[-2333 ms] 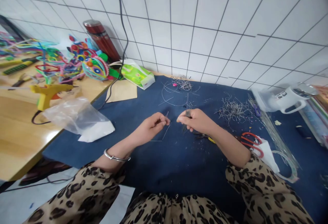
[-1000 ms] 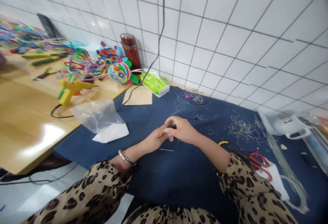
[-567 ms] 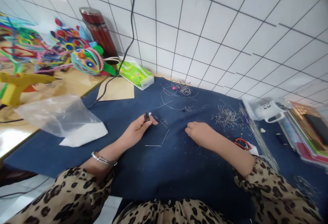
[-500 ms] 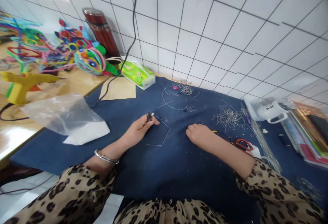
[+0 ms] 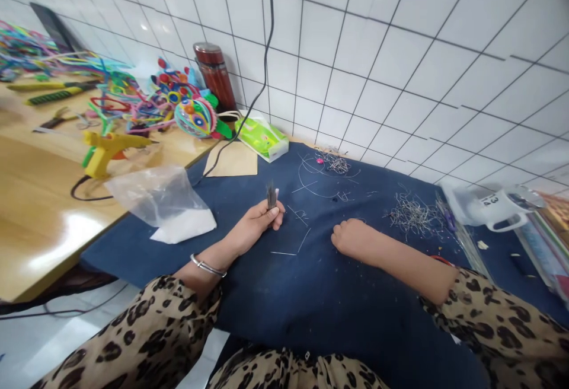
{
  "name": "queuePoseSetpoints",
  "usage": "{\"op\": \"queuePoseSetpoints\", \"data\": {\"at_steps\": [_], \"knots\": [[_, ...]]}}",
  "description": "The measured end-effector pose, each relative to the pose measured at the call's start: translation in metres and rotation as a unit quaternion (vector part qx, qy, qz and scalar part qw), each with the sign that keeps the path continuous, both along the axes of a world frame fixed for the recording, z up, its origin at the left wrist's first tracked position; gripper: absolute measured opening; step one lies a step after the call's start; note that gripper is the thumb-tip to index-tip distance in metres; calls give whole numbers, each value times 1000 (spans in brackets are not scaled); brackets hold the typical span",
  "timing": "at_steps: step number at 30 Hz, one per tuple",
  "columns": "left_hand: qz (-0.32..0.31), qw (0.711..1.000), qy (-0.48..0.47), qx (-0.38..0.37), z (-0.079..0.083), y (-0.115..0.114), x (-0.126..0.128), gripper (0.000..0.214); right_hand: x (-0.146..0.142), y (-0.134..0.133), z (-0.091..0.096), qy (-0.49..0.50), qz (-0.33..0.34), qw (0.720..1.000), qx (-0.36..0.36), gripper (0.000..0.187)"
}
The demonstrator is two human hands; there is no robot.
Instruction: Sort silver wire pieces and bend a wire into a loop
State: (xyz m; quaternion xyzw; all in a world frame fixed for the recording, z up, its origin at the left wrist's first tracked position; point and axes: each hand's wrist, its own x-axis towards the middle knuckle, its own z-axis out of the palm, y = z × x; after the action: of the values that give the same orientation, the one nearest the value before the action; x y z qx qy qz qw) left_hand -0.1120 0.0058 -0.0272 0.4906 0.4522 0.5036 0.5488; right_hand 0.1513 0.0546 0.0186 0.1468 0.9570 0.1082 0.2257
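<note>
Wire bundle [image 5: 271, 194] stands upright in the left hand [image 5: 255, 226], fingers clenched around it, above the blue-clothed worktop [image 5: 311, 300]. The right hand [image 5: 355, 238] rests curled on the cloth, well apart; bare cloth lies between. A white mug [image 5: 491, 211] sits far right, contents hidden; a plastic bag [image 5: 151, 196] lies at the cloth's left edge.

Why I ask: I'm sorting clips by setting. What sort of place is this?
Most likely a handicraft workbench against a tiled wall: a yellow glue gun and colourful paper ornaments lie on the wooden table, and cut wire pieces litter the blue cloth, where the left hand holds a wire bundle.
</note>
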Motion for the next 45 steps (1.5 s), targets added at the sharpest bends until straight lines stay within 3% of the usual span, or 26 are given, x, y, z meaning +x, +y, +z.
{"op": "queuePoseSetpoints", "data": {"at_steps": [10, 15, 24, 28, 31, 34, 37, 41, 43, 45], "knots": [[-44, 998, -32, -33, 3, -3, 6, 25, 1, 5, 17, -19, -44, 999, -17, 15], [-31, 998, -41, -24, -1, -4, 7, 22, -2, 15, 17, -26, -36, 997, -62, 17], [-37, 998, -31, -35, 0, -4, 9, 22, 16, 12, 18, -8, -63, 996, -68, 20], [-52, 997, -40, -38, 0, -4, 11, 21, 20, 12, 16, 26, -92, 993, -67, 35], [-54, 996, -54, -39, 1, -4, 11, 21, 7, 11, 18, 125, -99, 984, -73, 50], [-46, 997, -60, -26, 3, -4, 10, 21, -21, 9, 24, 295, -122, 938, -137, 30], [-42, 998, -56, 0, 4, -3, 10, 23, -53, 7, 28, 430, -216, 837, -262, 12], [-45, 997, -65, 0, 1, -2, 10, 23, -86, 6, 22, 481, -281, 712, -427, 10], [-48, 996, -76, -4, 0, -2, 10, 22, -96, 7, 16, 494, -280, 674, -472, 10], [-54, 994, -89, -6, -1, -2, 10, 21, -101, 8, 10, 504, -269, 655, -494, 10]]}}
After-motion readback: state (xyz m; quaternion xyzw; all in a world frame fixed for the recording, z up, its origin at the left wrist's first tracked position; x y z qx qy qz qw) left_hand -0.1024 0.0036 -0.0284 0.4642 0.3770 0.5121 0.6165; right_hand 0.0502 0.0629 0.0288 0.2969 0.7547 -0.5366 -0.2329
